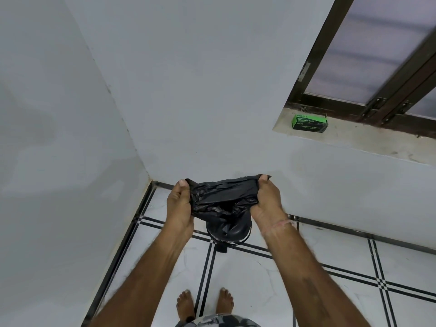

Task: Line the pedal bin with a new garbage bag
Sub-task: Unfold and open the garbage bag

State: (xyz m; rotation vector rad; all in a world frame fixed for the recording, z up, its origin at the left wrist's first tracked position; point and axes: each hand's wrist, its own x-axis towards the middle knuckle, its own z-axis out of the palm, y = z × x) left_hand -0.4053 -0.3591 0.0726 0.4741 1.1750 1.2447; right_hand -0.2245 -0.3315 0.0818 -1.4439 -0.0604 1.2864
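Note:
A crumpled black garbage bag point(224, 197) is stretched between my two hands above the floor. My left hand point(180, 206) pinches its left edge with the thumb up. My right hand point(267, 204) pinches its right edge the same way. Below the bag, partly hidden by it, stands the small black pedal bin point(230, 231) on the tiles, with its pedal point(222, 248) pointing toward me. I cannot tell whether the bin's lid is up.
A green box of garbage bags point(309, 123) lies on the window sill point(354, 140) at the right. White walls meet in a corner at the left. My bare feet point(205, 303) stand on the white tiled floor point(259, 279) with black lines.

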